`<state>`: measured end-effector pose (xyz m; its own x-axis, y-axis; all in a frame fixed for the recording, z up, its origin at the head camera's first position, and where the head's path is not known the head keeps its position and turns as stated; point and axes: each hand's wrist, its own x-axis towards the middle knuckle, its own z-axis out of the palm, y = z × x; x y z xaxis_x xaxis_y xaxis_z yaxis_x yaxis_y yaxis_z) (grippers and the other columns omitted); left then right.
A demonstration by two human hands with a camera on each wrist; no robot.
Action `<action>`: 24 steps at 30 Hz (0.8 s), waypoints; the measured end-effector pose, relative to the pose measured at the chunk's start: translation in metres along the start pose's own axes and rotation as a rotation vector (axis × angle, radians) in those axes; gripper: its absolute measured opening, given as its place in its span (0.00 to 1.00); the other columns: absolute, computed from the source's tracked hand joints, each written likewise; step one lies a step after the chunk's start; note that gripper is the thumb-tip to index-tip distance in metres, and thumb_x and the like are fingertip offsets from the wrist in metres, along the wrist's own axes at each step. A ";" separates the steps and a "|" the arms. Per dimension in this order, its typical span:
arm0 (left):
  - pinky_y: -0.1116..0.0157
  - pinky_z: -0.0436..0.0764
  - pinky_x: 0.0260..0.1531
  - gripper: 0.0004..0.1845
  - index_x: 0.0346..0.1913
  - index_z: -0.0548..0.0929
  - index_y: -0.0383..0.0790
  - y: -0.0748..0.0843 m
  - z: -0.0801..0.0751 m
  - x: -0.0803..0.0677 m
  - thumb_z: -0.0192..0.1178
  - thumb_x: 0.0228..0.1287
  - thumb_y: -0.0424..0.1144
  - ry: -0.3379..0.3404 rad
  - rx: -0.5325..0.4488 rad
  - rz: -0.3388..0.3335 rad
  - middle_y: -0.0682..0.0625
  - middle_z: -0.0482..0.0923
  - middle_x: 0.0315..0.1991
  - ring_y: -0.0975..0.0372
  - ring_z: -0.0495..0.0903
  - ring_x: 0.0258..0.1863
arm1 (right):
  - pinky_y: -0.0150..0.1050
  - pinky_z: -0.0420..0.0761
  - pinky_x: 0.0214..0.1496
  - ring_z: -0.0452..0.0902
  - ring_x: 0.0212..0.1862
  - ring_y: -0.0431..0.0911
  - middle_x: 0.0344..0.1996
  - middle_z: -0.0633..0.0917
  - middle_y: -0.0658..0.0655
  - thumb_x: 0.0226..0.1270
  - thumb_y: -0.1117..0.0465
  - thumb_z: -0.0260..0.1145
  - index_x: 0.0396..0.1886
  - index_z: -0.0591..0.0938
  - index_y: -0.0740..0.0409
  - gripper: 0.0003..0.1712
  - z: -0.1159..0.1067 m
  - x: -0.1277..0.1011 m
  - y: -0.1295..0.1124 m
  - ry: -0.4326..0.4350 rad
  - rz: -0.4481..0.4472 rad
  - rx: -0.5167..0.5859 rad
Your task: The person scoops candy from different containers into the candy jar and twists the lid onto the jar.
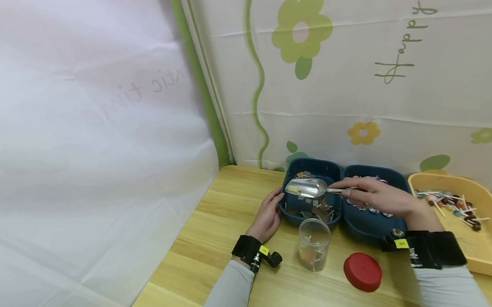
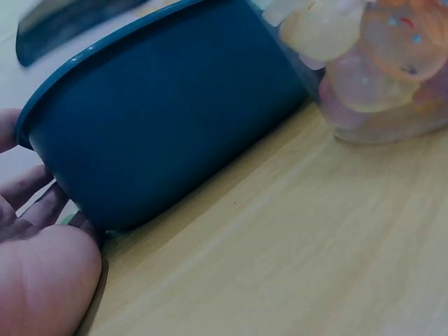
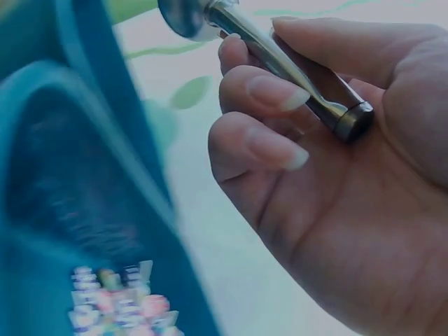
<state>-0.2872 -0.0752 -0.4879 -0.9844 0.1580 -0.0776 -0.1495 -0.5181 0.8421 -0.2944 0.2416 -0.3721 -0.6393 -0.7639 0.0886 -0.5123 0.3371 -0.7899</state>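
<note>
My right hand holds a shiny metal scoop by its handle, with the fingers curled round it. The scoop's bowl is over the left blue bin, where brown and clear small pieces lie. At that bin's left side, my left hand grips the rim. A clear plastic jar stands upright in front of the bin, with translucent rounded pieces inside. Whether the scoop carries anything is hard to make out.
Joined on the right is a second blue bin with small wrapped pieces. Further right, a yellow tray holds several lollipops. A red lid lies near the jar. Patterned cloth rises behind the wooden table.
</note>
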 end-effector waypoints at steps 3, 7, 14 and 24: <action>0.57 0.57 0.75 0.24 0.75 0.67 0.37 -0.001 0.000 0.000 0.51 0.81 0.38 -0.004 -0.007 -0.002 0.44 0.61 0.76 0.54 0.59 0.76 | 0.39 0.74 0.24 0.69 0.21 0.44 0.24 0.74 0.55 0.83 0.68 0.48 0.70 0.75 0.55 0.22 -0.008 -0.009 -0.015 0.033 -0.115 -0.012; 0.57 0.59 0.74 0.24 0.75 0.67 0.37 -0.002 0.000 0.001 0.51 0.81 0.38 -0.009 -0.009 -0.004 0.43 0.61 0.75 0.52 0.59 0.76 | 0.38 0.71 0.21 0.67 0.21 0.43 0.22 0.70 0.51 0.80 0.76 0.47 0.70 0.74 0.63 0.24 -0.018 -0.026 -0.039 0.093 -0.211 0.007; 0.57 0.60 0.74 0.24 0.75 0.67 0.37 -0.001 0.001 0.003 0.51 0.81 0.38 -0.006 -0.012 -0.004 0.42 0.61 0.76 0.52 0.59 0.76 | 0.26 0.81 0.42 0.82 0.45 0.33 0.47 0.84 0.45 0.80 0.74 0.50 0.71 0.76 0.57 0.25 -0.024 -0.062 -0.071 0.243 -0.056 -0.132; 0.56 0.58 0.76 0.25 0.76 0.65 0.36 0.000 0.000 0.002 0.49 0.82 0.37 -0.015 -0.018 0.006 0.41 0.58 0.78 0.52 0.57 0.77 | 0.27 0.74 0.33 0.77 0.43 0.32 0.52 0.82 0.41 0.77 0.75 0.55 0.69 0.78 0.51 0.27 -0.029 -0.089 -0.081 0.323 -0.008 -0.320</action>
<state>-0.2889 -0.0752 -0.4882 -0.9839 0.1669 -0.0643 -0.1451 -0.5345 0.8326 -0.2129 0.2986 -0.2982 -0.7548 -0.5731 0.3191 -0.6370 0.5242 -0.5653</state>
